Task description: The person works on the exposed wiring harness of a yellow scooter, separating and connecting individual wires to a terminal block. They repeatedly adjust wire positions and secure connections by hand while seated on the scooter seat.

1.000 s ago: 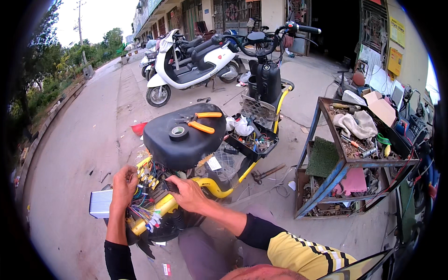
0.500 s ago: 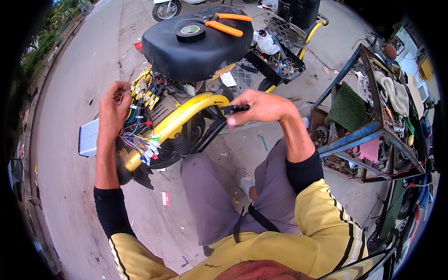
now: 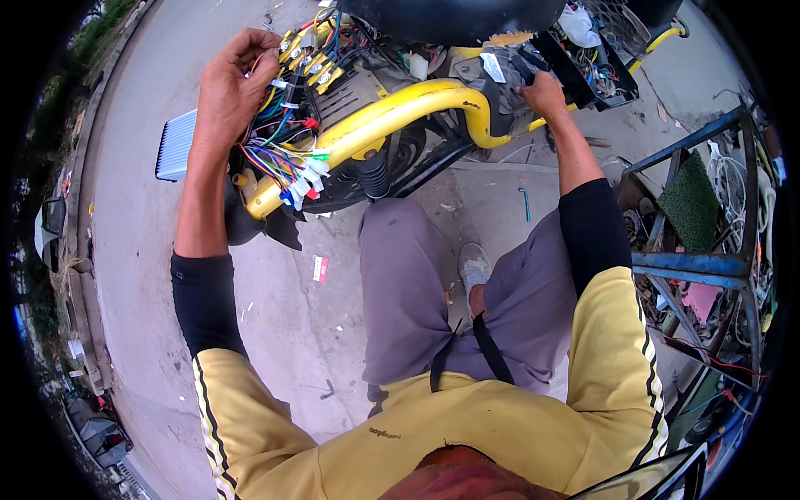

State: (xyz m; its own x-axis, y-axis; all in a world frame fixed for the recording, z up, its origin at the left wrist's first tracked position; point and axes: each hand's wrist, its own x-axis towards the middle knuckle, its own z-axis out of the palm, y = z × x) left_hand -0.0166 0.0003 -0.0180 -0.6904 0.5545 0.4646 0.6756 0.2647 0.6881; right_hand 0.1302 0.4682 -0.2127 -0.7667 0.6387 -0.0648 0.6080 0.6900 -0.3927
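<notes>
Box (image 3: 568, 78) beside the right hand (image 3: 543, 93), whose grip I cannot tell, holds loose wires (image 3: 594, 63) and a white bag (image 3: 579, 27), while the left hand (image 3: 239, 82) pinches wiring (image 3: 283, 161) near the yellow frame (image 3: 417, 102) and a blue rack (image 3: 692, 268) holds a pink sheet (image 3: 702, 302).

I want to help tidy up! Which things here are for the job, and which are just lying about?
Probably for the job:
coloured wires, beside the left hand
yellow frame
silver ridged box

Probably just lying about:
red-and-white card on the ground
green mat at the metal cart
pink sheet inside that cart
</notes>
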